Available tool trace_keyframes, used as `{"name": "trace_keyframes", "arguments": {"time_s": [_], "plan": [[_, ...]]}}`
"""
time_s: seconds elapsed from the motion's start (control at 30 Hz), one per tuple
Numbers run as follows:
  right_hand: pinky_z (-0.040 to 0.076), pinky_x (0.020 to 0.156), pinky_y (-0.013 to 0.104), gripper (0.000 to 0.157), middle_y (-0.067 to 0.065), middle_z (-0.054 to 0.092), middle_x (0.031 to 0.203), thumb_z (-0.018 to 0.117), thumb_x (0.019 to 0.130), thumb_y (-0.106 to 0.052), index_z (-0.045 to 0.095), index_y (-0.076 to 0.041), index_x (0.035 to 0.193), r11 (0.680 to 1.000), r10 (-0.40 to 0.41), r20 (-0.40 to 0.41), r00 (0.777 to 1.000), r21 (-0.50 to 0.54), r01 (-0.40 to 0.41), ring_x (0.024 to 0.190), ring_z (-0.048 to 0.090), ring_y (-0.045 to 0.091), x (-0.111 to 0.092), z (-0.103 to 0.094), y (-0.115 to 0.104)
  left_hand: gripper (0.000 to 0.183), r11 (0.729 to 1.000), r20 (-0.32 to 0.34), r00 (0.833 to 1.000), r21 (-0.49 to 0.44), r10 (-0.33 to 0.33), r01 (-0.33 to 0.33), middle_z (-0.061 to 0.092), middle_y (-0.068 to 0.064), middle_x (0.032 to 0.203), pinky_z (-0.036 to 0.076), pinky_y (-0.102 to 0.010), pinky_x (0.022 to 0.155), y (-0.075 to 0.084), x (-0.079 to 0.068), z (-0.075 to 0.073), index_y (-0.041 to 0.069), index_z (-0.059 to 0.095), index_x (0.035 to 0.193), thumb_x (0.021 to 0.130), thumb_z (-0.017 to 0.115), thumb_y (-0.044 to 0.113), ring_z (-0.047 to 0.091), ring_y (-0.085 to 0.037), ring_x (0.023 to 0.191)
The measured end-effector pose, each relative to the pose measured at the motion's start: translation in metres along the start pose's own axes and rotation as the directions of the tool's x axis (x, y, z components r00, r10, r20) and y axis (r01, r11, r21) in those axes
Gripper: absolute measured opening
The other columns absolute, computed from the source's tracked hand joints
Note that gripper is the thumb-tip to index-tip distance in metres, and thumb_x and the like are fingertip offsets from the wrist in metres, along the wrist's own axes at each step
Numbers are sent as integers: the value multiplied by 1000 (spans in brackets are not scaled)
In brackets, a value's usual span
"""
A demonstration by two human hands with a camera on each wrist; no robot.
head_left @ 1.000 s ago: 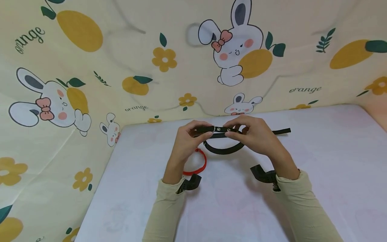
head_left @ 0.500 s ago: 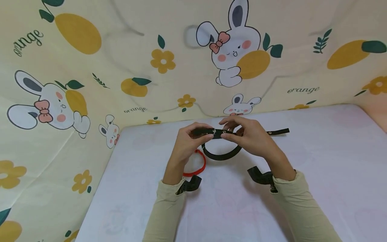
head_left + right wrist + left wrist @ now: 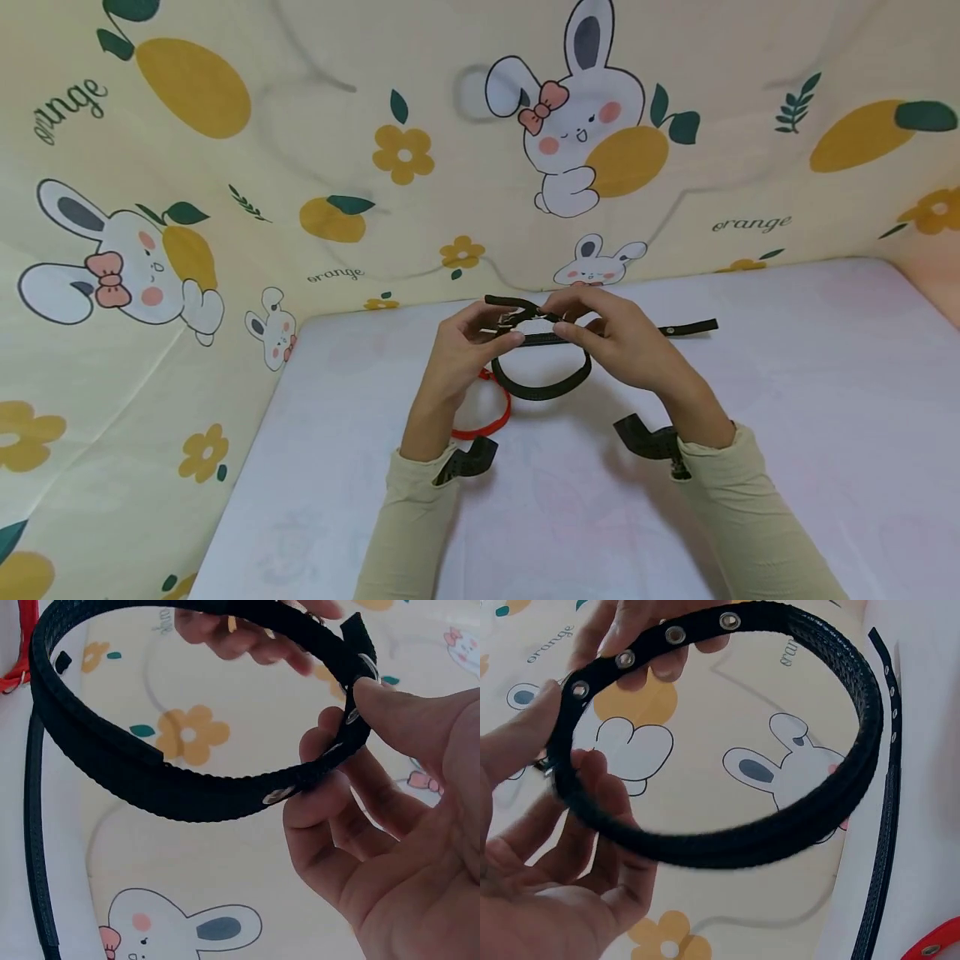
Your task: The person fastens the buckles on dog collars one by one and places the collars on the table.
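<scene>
Both hands hold a black collar (image 3: 540, 392) bent into a loop above the table, with metal eyelets along the strap. My left hand (image 3: 465, 354) pinches it near its metal buckle (image 3: 366, 669), thumb on the strap. My right hand (image 3: 622, 342) grips the eyelet part between thumb and curled fingers. Past the buckle, the strap's free end (image 3: 504, 301) sticks up and to the left. In the left wrist view the loop (image 3: 735, 851) hangs wide round and the left fingers (image 3: 626, 889) curl beneath it.
A second black collar (image 3: 693, 327) lies stretched flat on the white table (image 3: 570, 517) behind the hands. Close to the left wrist lies a red collar (image 3: 483, 432) in a ring. A printed cloth (image 3: 420, 83) with rabbits and oranges rises behind the table.
The free end now stands up beyond the buckle, above the left hand; before, it lay in line with the strap. The loop has shifted a little left and lower.
</scene>
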State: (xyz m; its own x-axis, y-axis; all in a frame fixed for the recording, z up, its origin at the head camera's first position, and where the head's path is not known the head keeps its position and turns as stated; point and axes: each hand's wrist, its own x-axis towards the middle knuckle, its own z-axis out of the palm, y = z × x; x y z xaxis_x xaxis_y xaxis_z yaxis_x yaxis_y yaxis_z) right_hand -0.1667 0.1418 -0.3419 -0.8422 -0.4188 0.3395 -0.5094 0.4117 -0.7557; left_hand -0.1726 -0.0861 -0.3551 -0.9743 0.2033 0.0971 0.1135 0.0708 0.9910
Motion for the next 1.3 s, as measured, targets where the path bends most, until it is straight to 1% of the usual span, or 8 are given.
{"name": "trace_keyframes", "arguments": {"time_s": [0.23, 0.4, 0.57, 0.7, 0.83, 1.0, 1.13, 1.3], "plan": [[53, 75, 23, 19, 0, 65, 111, 67, 96, -16, 64, -14, 115, 998, 59, -38, 998, 24, -58, 98, 62, 13, 0, -1, 1, 29, 1000, -42, 999, -18, -15, 14, 67, -3, 96, 55, -21, 80, -2, 1, 1, 1, 71, 115, 86, 76, 5, 66, -13, 82], [51, 79, 27, 19, 0, 65, 106, 69, 95, -26, 64, -15, 109, 989, 141, -77, 987, 63, -136, 97, 62, 15, 2, 6, 0, 28, 999, -105, 994, -36, -6, 2, 69, -3, 94, 54, -21, 78, -1, 0, 5, -1, 72, 112, 85, 77, 2, 64, -13, 86], [50, 76, 32, 23, 2, 63, 106, 68, 95, -34, 60, -16, 107, 974, 209, -78, 975, 106, -200, 93, 63, 19, 4, 10, -3, 26, 1000, -149, 989, -9, 21, -23, 71, -8, 95, 54, -22, 78, 0, -1, 10, -1, 73, 111, 85, 76, 3, 65, -14, 85], [50, 76, 31, 24, 2, 64, 113, 65, 97, -30, 62, -19, 119, 979, 182, -69, 981, 101, -175, 94, 62, 19, 5, 12, -3, 24, 998, -169, 983, 31, 66, -62, 72, -13, 98, 53, -22, 77, -1, -1, 13, 1, 75, 108, 84, 77, 3, 64, -15, 85], [49, 76, 28, 31, -1, 67, 116, 65, 97, -29, 65, -25, 128, 986, 146, -84, 986, 91, -138, 93, 61, 17, 6, 14, -4, 27, 993, -190, 975, 46, 116, -109, 73, -14, 101, 51, -22, 79, -2, -1, 15, 1, 75, 110, 83, 77, 1, 64, -11, 90], [47, 76, 29, 27, -4, 67, 112, 66, 96, -37, 69, -26, 120, 984, 169, -132, 977, 88, -158, 92, 59, 16, 6, 16, -5, 29, 981, -200, 961, 71, 192, -181, 72, -18, 104, 49, -22, 82, -3, -1, 17, -1, 74, 113, 83, 75, -2, 63, -6, 92], [44, 77, 27, 24, -5, 65, 116, 67, 95, -36, 70, -24, 116, 982, 181, -155, 971, 77, -171, 94, 60, 15, 5, 17, -7, 28, 966, -211, 946, 134, 246, -221, 73, -18, 103, 48, -22, 82, -2, -1, 19, 3, 75, 111, 83, 76, 1, 63, -10, 92], [44, 77, 27, 20, -5, 66, 115, 68, 95, -32, 71, -22, 112, 985, 173, -182, 968, 44, -167, 94, 61, 14, 5, 18, -8, 26, 954, -244, 928, 177, 282, -244, 74, -16, 100, 50, -22, 82, -1, 0, 21, 5, 77, 109, 83, 77, 3, 64, -16, 94]]}}
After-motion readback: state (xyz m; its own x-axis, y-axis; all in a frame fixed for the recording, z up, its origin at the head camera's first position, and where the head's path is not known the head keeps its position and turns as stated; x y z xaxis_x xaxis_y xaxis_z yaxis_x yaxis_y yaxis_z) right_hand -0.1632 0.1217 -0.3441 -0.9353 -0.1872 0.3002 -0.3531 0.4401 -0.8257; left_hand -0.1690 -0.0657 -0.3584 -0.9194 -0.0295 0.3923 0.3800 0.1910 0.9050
